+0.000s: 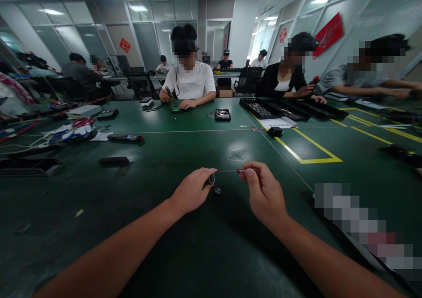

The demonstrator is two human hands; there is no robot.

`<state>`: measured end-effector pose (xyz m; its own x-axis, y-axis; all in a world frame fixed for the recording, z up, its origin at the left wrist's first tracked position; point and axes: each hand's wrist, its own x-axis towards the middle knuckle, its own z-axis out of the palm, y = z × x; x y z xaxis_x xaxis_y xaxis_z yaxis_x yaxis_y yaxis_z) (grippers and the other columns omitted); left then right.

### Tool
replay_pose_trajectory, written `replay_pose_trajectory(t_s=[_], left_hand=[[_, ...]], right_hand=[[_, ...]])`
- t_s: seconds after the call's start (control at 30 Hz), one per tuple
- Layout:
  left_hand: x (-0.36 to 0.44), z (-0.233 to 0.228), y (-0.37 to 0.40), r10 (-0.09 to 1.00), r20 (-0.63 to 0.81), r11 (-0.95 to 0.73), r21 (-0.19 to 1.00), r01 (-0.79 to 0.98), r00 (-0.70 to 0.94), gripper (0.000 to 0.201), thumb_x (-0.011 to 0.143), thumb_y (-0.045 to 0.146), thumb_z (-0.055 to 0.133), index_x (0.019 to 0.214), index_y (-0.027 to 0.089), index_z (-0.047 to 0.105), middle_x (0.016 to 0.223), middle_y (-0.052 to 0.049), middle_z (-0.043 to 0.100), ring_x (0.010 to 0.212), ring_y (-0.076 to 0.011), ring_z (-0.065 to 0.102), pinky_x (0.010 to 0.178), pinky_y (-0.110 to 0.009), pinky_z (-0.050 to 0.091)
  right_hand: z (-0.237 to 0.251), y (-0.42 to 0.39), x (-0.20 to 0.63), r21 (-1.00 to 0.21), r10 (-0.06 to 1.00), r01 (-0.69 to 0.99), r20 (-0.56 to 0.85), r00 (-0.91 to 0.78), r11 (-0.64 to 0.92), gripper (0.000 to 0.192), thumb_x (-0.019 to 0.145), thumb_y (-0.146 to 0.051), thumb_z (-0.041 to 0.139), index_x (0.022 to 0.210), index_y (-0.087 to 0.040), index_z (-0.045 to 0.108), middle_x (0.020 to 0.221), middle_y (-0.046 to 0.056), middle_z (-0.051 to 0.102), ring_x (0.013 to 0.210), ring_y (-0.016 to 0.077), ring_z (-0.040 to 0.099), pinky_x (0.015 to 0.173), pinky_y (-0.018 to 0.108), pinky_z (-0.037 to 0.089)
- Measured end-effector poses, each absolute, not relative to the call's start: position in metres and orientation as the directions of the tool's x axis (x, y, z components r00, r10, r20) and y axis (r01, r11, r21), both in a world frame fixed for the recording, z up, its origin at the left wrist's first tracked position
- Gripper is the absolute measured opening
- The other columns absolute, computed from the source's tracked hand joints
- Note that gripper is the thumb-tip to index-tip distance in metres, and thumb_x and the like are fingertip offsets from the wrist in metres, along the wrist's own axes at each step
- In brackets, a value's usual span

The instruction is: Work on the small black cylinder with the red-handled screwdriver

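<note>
My right hand (266, 192) is closed around the handle of a small screwdriver (242, 171) with a reddish grip. Its thin shaft points left, and the tip reaches the fingertips of my left hand (194, 188). Between the thumb and fingers of that left hand is a small shiny metal ring (212, 178), partly hidden by the fingers. Whether the screwdriver tip touches the ring I cannot tell. On the green table just below the ring lies a small dark round part (218, 191).
Ahead lie a pen-shaped electric screwdriver (125, 138), a black bar (114, 161) and a small black block (274, 132). Black trays (260, 109) stand farther back. A blurred-out panel (359, 227) is at right. A co-worker in white (191, 82) works opposite.
</note>
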<state>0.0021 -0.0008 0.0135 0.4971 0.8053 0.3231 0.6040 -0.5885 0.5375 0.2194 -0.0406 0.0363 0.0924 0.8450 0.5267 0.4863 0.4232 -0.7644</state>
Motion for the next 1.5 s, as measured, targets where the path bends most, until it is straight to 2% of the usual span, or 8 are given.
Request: replay_pose_trajectory(t_s=[0.2, 0.53, 0.7, 0.83, 0.97, 1.07, 1.23, 1.5], left_hand=[[0.006, 0.023, -0.011, 0.836, 0.238, -0.542, 0.497, 0.678, 0.494, 0.045, 0.094, 0.015, 0.050, 0.139, 0.018, 0.052, 0.126, -0.012, 0.062, 0.116, -0.0269, 0.060, 0.099, -0.045, 0.052], [0.017, 0.018, -0.016, 0.808, 0.113, -0.586, 0.242, 0.773, 0.578, 0.033, 0.095, 0.037, 0.059, 0.123, 0.021, 0.069, 0.109, -0.011, 0.065, 0.099, -0.0292, 0.061, 0.081, -0.042, 0.051], [0.019, 0.018, -0.016, 0.809, 0.125, -0.584, 0.297, 0.756, 0.575, 0.024, 0.096, 0.030, 0.057, 0.114, 0.019, 0.070, 0.105, -0.010, 0.067, 0.097, -0.0269, 0.062, 0.079, -0.039, 0.050], [0.014, 0.022, -0.013, 0.861, 0.166, -0.490, 0.527, 0.694, 0.481, 0.023, 0.098, 0.030, 0.051, 0.107, 0.018, 0.069, 0.098, -0.008, 0.069, 0.091, -0.0239, 0.063, 0.077, -0.036, 0.048], [0.000, 0.028, 0.004, 0.951, 0.176, -0.283, 0.830, 0.481, 0.255, 0.026, 0.096, 0.031, 0.047, 0.107, 0.018, 0.066, 0.087, -0.005, 0.066, 0.074, -0.0179, 0.060, 0.065, -0.030, 0.044], [-0.017, 0.036, 0.023, 0.992, 0.122, -0.123, 0.985, 0.122, 0.014, 0.023, 0.090, 0.027, 0.048, 0.105, 0.016, 0.063, 0.083, -0.004, 0.061, 0.067, -0.0147, 0.056, 0.055, -0.024, 0.040], [-0.070, 0.064, 0.045, 0.946, -0.104, -0.040, 0.903, -0.428, -0.307, 0.022, 0.086, 0.018, 0.043, 0.098, 0.013, 0.061, 0.077, -0.002, 0.055, 0.058, -0.0125, 0.053, 0.048, -0.023, 0.038], [-0.214, 0.086, 0.046, 0.732, -0.208, -0.194, 0.849, -0.491, -0.648, 0.018, 0.089, 0.011, 0.040, 0.087, 0.009, 0.058, 0.073, -0.003, 0.050, 0.061, -0.0129, 0.044, 0.049, -0.023, 0.032]], right_hand=[[0.040, -0.041, 0.220, -0.756, 0.829, 0.505, 0.544, 0.131, 0.416, 0.022, 0.104, -0.039, 0.046, 0.108, -0.023, 0.061, 0.091, 0.006, 0.073, 0.084, 0.0222, 0.072, 0.074, 0.037, 0.054], [0.036, -0.040, 0.220, -0.756, 0.839, 0.505, 0.534, 0.108, 0.417, 0.024, 0.104, -0.041, 0.046, 0.110, -0.023, 0.061, 0.093, 0.006, 0.074, 0.085, 0.0228, 0.073, 0.074, 0.038, 0.055], [0.036, -0.039, 0.220, -0.751, 0.836, 0.503, 0.540, 0.095, 0.428, 0.022, 0.103, -0.040, 0.046, 0.109, -0.023, 0.061, 0.092, 0.006, 0.074, 0.084, 0.0224, 0.073, 0.074, 0.037, 0.055], [0.035, -0.039, 0.220, -0.756, 0.842, 0.502, 0.531, 0.094, 0.420, 0.022, 0.103, -0.040, 0.047, 0.110, -0.024, 0.061, 0.093, 0.006, 0.074, 0.085, 0.0225, 0.073, 0.076, 0.038, 0.055], [0.036, -0.039, 0.221, -0.763, 0.854, 0.499, 0.514, 0.083, 0.411, 0.023, 0.103, -0.041, 0.047, 0.111, -0.024, 0.061, 0.093, 0.006, 0.074, 0.086, 0.0228, 0.073, 0.076, 0.038, 0.055], [0.036, -0.040, 0.221, -0.769, 0.860, 0.493, 0.505, 0.077, 0.407, 0.023, 0.103, -0.041, 0.047, 0.111, -0.024, 0.061, 0.094, 0.006, 0.074, 0.087, 0.0228, 0.073, 0.075, 0.037, 0.054], [0.036, -0.039, 0.221, -0.771, 0.861, 0.483, 0.504, 0.064, 0.415, 0.022, 0.104, -0.040, 0.047, 0.112, -0.024, 0.060, 0.095, 0.005, 0.074, 0.088, 0.0221, 0.072, 0.075, 0.037, 0.054], [0.035, -0.039, 0.221, -0.770, 0.863, 0.486, 0.501, 0.058, 0.414, 0.023, 0.103, -0.041, 0.048, 0.112, -0.024, 0.061, 0.094, 0.005, 0.074, 0.088, 0.0223, 0.072, 0.075, 0.037, 0.053]])
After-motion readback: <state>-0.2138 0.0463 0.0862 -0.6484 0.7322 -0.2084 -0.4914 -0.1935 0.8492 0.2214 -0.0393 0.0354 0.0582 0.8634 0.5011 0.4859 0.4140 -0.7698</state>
